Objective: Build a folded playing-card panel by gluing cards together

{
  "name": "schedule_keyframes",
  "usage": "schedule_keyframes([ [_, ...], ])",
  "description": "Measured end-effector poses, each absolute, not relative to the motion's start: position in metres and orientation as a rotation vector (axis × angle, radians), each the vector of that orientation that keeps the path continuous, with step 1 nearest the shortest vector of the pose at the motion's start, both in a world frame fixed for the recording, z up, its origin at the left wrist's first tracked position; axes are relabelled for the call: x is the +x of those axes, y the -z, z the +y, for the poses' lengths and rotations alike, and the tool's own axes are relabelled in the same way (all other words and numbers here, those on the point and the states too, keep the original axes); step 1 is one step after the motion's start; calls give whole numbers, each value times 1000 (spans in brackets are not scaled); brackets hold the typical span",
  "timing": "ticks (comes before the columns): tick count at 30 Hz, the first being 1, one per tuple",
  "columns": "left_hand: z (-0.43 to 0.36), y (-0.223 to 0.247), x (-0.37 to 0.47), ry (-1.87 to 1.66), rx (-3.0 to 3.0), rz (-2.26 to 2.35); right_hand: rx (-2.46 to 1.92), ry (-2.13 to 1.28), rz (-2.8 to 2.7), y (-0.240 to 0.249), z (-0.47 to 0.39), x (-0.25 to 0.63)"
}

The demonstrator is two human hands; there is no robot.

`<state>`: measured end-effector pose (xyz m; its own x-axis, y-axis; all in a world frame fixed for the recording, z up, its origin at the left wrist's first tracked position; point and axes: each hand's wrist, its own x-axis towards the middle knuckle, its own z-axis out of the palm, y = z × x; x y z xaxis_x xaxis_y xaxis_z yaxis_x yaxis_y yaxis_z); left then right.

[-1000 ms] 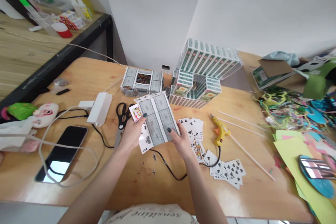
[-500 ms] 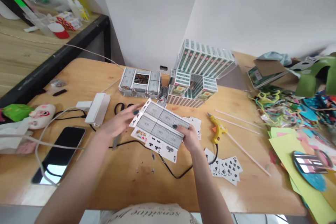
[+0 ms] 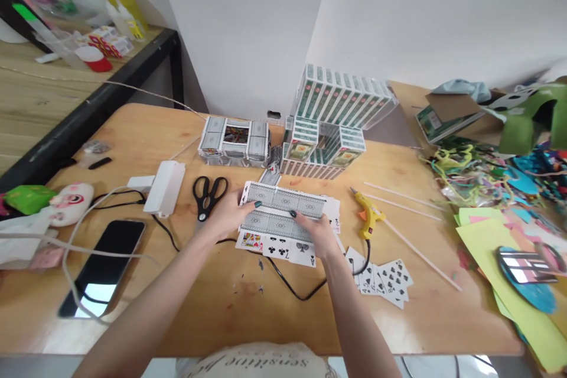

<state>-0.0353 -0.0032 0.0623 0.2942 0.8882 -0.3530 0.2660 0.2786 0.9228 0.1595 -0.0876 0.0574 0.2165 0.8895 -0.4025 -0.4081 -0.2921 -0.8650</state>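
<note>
Between my two hands is a panel of joined playing cards [image 3: 283,196], grey patterned backs upward. Face-up cards, a king, a seven and an ace among them, show along its near edge. My left hand [image 3: 230,212] grips the panel's left end, thumb on top. My right hand [image 3: 315,229] holds the right end the same way; the fingers beneath are hidden. Black-handled scissors [image 3: 207,196] lie just left of my left hand. Right of my right hand is a yellow hot glue gun [image 3: 368,215], with fanned playing cards [image 3: 385,280] nearer me.
Behind the panel stand a card-covered box [image 3: 235,142] and stacked green-and-white card packs [image 3: 341,100]. A phone [image 3: 104,266] and white power adapter [image 3: 165,188] lie left among cables. Glue sticks [image 3: 420,253], yellow paper [image 3: 500,271] and a tangled craft pile [image 3: 478,171] are at right.
The tilted card panel has turned level and come down toward the table. My left hand has shifted from its upper left corner to grip the left end, uncovering the scissors.
</note>
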Motion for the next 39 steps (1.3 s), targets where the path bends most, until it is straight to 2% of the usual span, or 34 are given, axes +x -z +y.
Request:
schedule_keyframes([
  [9, -7, -51, -34, -643, 1303, 1347, -1339, -1371, -557, -48, -85, 157],
  [15, -5, -69, -45, -797, 874, 1012, -1193, -1385, -511, -58, -76, 150],
  [19, -10, -71, -52, -925, 658, 735, -1153, -1221, -338, -56, -69, 133],
  [21, -15, -68, -50, -981, 604, 743, -1138, -1202, -337, -51, -71, 119],
  [26, -26, -57, -42, -1091, 468, 1006, -1192, -1304, -656, -48, -86, 102],
  [32, -26, -44, -50, -1151, 372, 1198, -1095, -1559, -1150, -63, -91, 157],
  [34, -26, -44, -53, -1155, 408, 1218, -1279, -1379, -1044, -61, -88, 180],
  [37, -24, -47, -53, -1096, 455, 1239, -1921, -822, -1012, -49, -83, 198],
  [39, -23, -50, -50, -1055, 456, 1254, -2187, -598, -1096, -39, -80, 200],
])
